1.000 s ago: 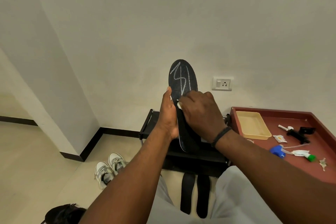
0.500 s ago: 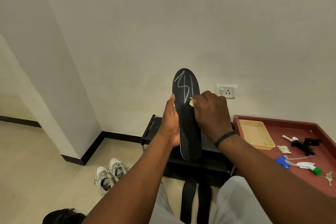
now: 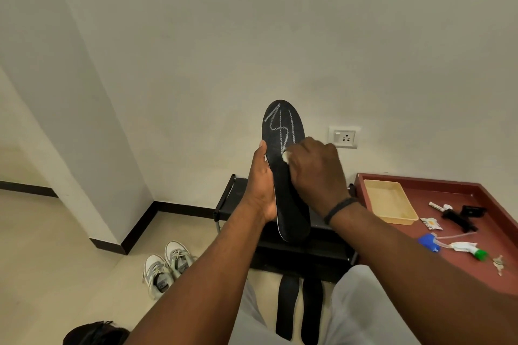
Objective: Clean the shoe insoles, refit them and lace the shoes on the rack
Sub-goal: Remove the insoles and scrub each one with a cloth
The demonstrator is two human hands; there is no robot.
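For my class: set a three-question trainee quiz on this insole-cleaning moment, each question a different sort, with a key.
1. True or false: the left hand holds the raised insole.
2. The right hand presses on the insole: A a brush, B a small white wad, C a key.
3. Fill in: two more insoles lie on the ____.

Key: 1 true; 2 B; 3 floor.

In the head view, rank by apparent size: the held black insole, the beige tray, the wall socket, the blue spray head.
1. Held black insole, though it is nearest the camera, so its lead is unsure.
2. Beige tray.
3 and 4. Wall socket and blue spray head look alike; no ranking.
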